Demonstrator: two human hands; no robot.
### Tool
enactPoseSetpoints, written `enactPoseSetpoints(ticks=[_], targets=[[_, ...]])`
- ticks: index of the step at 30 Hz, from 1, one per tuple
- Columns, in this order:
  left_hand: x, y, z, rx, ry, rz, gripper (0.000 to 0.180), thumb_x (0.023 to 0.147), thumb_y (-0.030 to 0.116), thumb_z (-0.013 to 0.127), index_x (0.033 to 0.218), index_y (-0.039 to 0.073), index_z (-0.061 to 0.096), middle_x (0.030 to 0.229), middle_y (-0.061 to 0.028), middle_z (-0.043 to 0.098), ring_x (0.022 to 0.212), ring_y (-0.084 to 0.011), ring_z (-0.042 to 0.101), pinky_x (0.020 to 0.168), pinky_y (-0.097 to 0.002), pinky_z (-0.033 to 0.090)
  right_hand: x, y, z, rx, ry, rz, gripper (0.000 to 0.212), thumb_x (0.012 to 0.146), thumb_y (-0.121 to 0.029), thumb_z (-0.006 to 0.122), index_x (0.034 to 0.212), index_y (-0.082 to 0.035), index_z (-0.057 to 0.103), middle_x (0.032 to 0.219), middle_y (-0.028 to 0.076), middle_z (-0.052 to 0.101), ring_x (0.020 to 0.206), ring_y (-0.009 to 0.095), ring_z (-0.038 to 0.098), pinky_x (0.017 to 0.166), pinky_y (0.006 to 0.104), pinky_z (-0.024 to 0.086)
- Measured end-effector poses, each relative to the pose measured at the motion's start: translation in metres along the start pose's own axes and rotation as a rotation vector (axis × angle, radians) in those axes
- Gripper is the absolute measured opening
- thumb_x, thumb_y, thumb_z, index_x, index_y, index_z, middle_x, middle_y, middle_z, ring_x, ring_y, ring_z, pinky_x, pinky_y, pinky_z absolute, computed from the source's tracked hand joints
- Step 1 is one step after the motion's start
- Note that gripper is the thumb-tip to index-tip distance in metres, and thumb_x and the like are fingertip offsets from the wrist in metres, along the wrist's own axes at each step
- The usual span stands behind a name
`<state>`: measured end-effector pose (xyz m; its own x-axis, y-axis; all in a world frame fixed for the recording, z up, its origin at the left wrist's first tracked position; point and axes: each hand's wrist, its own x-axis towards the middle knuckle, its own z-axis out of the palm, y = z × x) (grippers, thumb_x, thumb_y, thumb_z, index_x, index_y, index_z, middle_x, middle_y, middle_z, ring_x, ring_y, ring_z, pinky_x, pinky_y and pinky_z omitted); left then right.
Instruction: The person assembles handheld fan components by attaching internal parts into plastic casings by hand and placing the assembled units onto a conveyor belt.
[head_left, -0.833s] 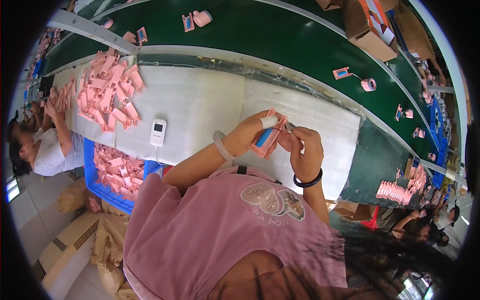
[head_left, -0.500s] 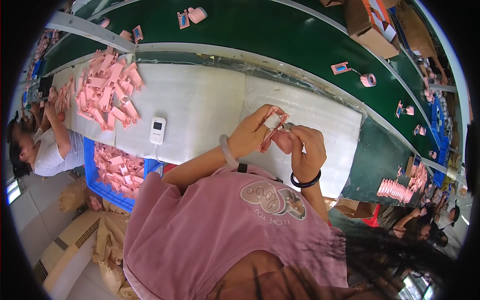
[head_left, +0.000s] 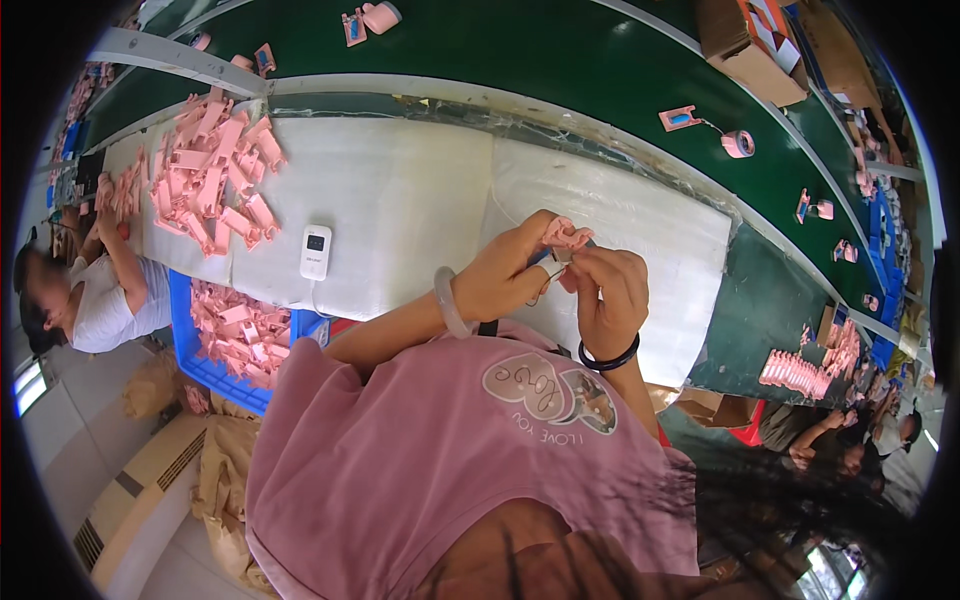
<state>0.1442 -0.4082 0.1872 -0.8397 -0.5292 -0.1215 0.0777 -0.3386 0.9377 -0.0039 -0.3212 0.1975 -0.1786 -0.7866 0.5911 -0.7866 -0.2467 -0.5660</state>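
Observation:
Both hands meet above the white-covered bench (head_left: 400, 190). My left hand (head_left: 505, 265) is closed round a pink plastic housing (head_left: 568, 234), whose end sticks up past the fingers. My right hand (head_left: 612, 295) pinches at the near side of the housing, its fingertips touching or almost touching it. A thin dark wire loops below the left fingers. Whatever small piece sits between the right fingertips is mostly hidden by the fingers.
At left lie a heap of pink housings (head_left: 210, 175) and a white handheld device (head_left: 316, 252) with a cord. A blue crate (head_left: 220, 378) holds more pink parts. Beyond the bench, a green conveyor (head_left: 520, 60) carries wired pink pieces (head_left: 738, 144). A co-worker (head_left: 110, 300) sits at far left.
My left hand has turned the housing, so its end now faces up. My right fingers have come in closer against it. Pieces on the conveyor have shifted slightly.

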Motion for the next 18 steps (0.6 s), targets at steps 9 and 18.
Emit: enactPoseSetpoints(ticks=[9,18], targets=[[0.0,0.012,0.008,0.135,0.004,0.157,0.041,0.076,-0.008,0.037,0.117,-0.004,0.043,0.107,-0.0139,0.057,0.095,-0.0211,0.056,0.092,-0.0322,0.043,-0.007,0.002,-0.002,-0.011,0.021,-0.001,0.027,0.065,0.004,0.071,0.089,-0.007,0.067,0.089,0.005,0.064,0.078,0.026,0.055,0.069,0.0353,0.045],[0.0,0.01,-0.001,-0.145,-0.085,0.066,0.048,0.074,-0.009,0.038,0.121,-0.004,0.046,0.107,-0.011,0.058,0.084,-0.0169,0.057,0.082,-0.0275,0.046,-0.001,0.003,-0.003,-0.009,0.003,-0.004,0.026,0.067,0.005,0.071,0.089,-0.006,0.066,0.087,0.006,0.064,0.076,0.027,0.055,0.069,0.0359,0.045]])
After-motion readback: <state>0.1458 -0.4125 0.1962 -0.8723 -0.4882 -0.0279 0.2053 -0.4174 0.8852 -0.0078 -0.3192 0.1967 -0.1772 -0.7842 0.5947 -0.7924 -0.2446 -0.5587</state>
